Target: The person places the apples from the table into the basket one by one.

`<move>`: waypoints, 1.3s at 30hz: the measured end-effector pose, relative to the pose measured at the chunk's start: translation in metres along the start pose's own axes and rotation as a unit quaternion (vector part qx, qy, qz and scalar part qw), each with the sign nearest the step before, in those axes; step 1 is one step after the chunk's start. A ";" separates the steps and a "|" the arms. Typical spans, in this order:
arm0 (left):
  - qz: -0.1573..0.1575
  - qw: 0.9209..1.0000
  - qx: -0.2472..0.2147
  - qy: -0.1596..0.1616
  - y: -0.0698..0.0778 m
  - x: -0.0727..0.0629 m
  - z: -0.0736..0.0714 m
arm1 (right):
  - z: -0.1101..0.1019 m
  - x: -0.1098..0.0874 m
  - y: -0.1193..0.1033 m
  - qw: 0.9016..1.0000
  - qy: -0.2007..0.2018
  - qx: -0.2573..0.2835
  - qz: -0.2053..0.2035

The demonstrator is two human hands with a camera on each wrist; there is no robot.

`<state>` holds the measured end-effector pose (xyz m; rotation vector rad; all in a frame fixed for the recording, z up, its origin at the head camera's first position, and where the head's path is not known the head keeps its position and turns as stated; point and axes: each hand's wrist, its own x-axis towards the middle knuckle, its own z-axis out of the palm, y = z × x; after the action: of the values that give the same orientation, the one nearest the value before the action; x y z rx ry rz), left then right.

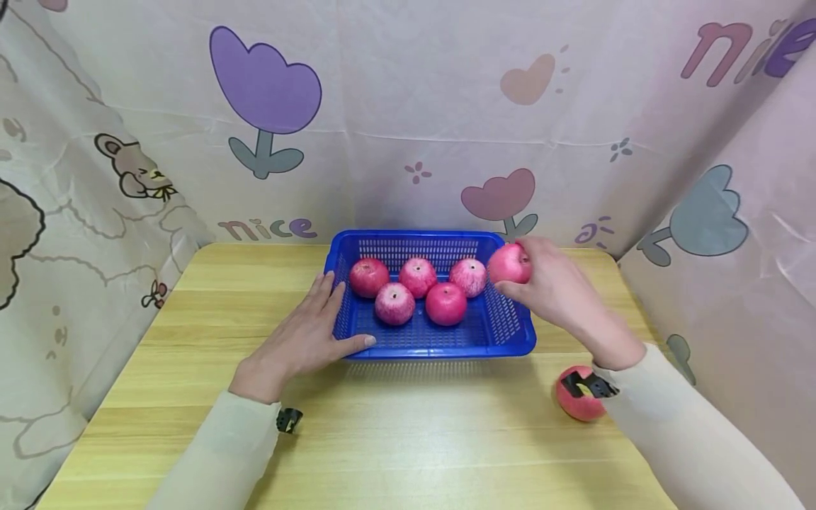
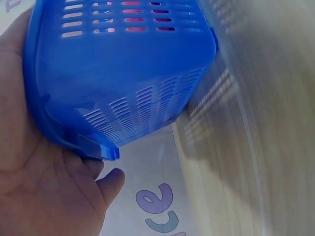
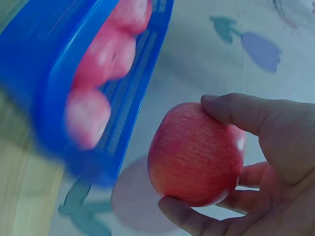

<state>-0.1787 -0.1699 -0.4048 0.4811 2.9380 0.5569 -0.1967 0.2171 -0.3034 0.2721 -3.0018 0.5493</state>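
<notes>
A blue plastic basket with slotted walls stands on the table, several red apples spread over its floor. Along its left rim my left hand rests with fingers fairly straight, the thumb lying over the front left corner. The left wrist view shows the palm of that hand against the basket wall. Over the basket's right end, my right hand holds an apple between thumb and fingers. In the right wrist view this apple is raised above rim level, apart from the basket.
Another red apple sits on the wooden table at the right, partly hidden by the right sleeve's cuff. A patterned cloth hangs behind the table and on both sides.
</notes>
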 end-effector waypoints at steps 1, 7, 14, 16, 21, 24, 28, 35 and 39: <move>-0.001 1.000 -0.001 -0.001 0.000 0.000 0.000 | 0.003 0.002 -0.007 1.000 -0.003 0.004 -0.008; -0.003 1.000 -0.001 -0.002 -0.002 -0.001 -0.001 | 0.030 0.016 -0.051 0.998 -0.027 0.016 -0.053; 0.000 1.000 0.001 -0.001 -0.004 -0.002 -0.001 | 0.061 0.026 -0.094 0.992 -0.073 0.024 -0.105; 0.002 1.000 0.001 -0.001 -0.005 -0.002 -0.001 | 0.069 0.028 -0.103 0.989 -0.083 0.025 -0.122; 0.001 1.000 -0.001 -0.004 -0.005 -0.002 -0.001 | 0.086 0.031 -0.122 0.982 -0.105 0.020 -0.155; 0.003 1.000 -0.004 -0.005 -0.004 -0.001 -0.001 | 0.094 0.034 -0.129 0.978 -0.113 0.015 -0.172; 0.008 1.000 -0.008 -0.008 -0.004 0.000 0.000 | 0.103 0.038 -0.133 0.971 -0.127 -0.001 -0.203; 0.010 1.000 -0.015 -0.010 -0.004 0.000 0.000 | 0.114 0.045 -0.136 0.951 -0.156 -0.036 -0.265; 0.013 1.000 -0.015 -0.010 -0.003 0.001 -0.001 | 0.117 0.047 -0.139 0.941 -0.177 -0.055 -0.282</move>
<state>-0.1803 -0.1730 -0.4056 0.5192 2.9039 0.5962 -0.2218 0.0397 -0.3598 1.2896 -3.0278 0.2912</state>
